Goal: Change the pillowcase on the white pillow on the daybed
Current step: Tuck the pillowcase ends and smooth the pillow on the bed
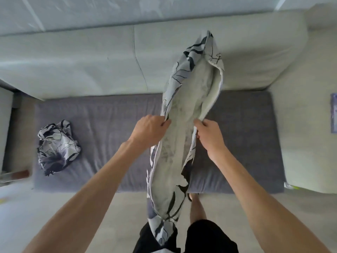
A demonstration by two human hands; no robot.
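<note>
Crumpled pillowcase: grey-and-white leaf print, lying bunched at the left end of the grey daybed mattress, well apart from both hands.

Left hand: raised above the mattress, fingers curled, thumb and fingertips pinching the left edge of the open mouth of a second printed pillowcase.

White pillow: sits inside this second pillowcase, its pale surface showing between the two hands through the long opening. Pillow and case stand upright on end, the top reaching toward the cream backrest cushion, the bottom hanging down by the person's black shorts.

Right hand: fingers curled round the right edge of the same opening, cloth gathered under the fingertips, the pillow just beside the knuckles.

Cream armrest: at the right end of the daybed.
</note>
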